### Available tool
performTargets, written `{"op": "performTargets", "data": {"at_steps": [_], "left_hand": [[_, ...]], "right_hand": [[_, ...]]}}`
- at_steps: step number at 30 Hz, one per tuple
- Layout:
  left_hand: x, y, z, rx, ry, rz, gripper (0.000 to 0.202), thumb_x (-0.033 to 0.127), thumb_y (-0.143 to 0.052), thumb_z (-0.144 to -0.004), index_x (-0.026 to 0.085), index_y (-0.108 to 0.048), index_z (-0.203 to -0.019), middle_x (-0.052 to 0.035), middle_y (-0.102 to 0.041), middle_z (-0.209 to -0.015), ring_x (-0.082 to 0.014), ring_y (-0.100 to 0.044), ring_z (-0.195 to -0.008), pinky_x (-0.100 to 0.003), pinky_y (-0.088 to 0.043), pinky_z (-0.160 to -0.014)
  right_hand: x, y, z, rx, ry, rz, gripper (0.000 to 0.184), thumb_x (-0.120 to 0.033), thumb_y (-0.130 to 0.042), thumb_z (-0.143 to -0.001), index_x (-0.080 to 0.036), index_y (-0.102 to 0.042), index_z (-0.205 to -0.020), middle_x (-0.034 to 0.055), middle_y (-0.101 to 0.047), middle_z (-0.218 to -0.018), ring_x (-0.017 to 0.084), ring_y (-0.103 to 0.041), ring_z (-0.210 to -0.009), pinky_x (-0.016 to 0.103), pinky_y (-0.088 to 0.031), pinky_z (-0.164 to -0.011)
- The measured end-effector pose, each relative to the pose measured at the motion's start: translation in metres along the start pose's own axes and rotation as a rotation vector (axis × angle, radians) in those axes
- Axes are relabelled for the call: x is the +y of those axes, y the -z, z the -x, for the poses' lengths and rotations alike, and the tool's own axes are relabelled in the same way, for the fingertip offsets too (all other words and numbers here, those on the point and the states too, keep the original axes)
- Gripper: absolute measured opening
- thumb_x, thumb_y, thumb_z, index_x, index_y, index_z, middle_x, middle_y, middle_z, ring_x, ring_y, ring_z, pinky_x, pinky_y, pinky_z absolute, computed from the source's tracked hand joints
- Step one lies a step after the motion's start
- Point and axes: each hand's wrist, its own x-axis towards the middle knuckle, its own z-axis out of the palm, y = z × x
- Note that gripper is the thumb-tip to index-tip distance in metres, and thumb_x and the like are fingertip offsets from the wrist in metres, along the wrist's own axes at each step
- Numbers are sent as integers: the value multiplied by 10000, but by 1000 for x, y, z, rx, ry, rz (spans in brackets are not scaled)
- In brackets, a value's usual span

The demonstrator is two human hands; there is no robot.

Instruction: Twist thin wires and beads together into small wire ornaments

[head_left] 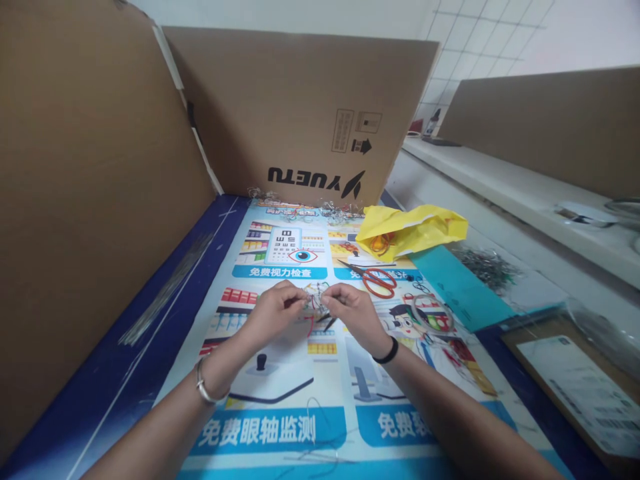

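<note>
Wire cluster held left of the scissors

Reference: red-handled scissors. The cluster sits left of and nearer the wearer than this reference. Left hand: fingertips pinched on the cluster's left side. Right hand: fingertips pinched on its right side. Yellow bag: beyond the scissors, toward the right. Wire coil: right of the scissors, slightly nearer.

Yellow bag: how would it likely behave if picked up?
The yellow bag would probably sag and feel light, since its walls look thin and creased. The orange strands at its open end might slip out if it tips.
</note>
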Motion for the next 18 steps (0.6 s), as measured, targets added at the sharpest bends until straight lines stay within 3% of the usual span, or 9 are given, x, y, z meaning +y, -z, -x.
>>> {"op": "performTargets", "data": {"at_steps": [4, 8, 11, 18], "left_hand": [[-2, -6, 2, 20, -16, 87, 164, 164, -528, -771, 216, -681, -799, -10, -583, -771, -149, -557, -780, -276, -433, -717], [-3, -13, 5, 75, -59, 110, 158, 181, -528, -789, 216, -681, -809, -11, -575, -757, -146, -548, -775, -271, -427, -704], [-4, -17, 6, 80, -27, 113, 151, 212, -521, -798, 200, -668, -766, -13, -562, -740, -145, -539, -741, -271, -421, -674], [-10, -17, 5, 68, 81, 157, 146, 244, -538, -767, 191, -628, -666, -3, -564, -707, -152, -546, -736, -282, -422, -693]], "right_hand": [[-1, -6, 5, 38, 278, 321, 44, -186, -606, -765, -188, -614, -721, 17, -607, -726, 132, -546, -675, 241, -440, -604], [4, -9, 10, 78, 426, 466, 54, -165, -568, -804, -193, -603, -774, 30, -598, -743, 132, -553, -663, 245, -462, -583], [10, -10, 12, 79, 561, 568, 86, -153, -523, -839, -197, -597, -832, 51, -614, -787, 160, -581, -758, 291, -498, -679], [24, -13, 15, 69, 660, 651, 130, -147, -503, -865, -185, -609, -930, 86, -637, -878, 189, -598, -887, 345, -528, -788]]}}
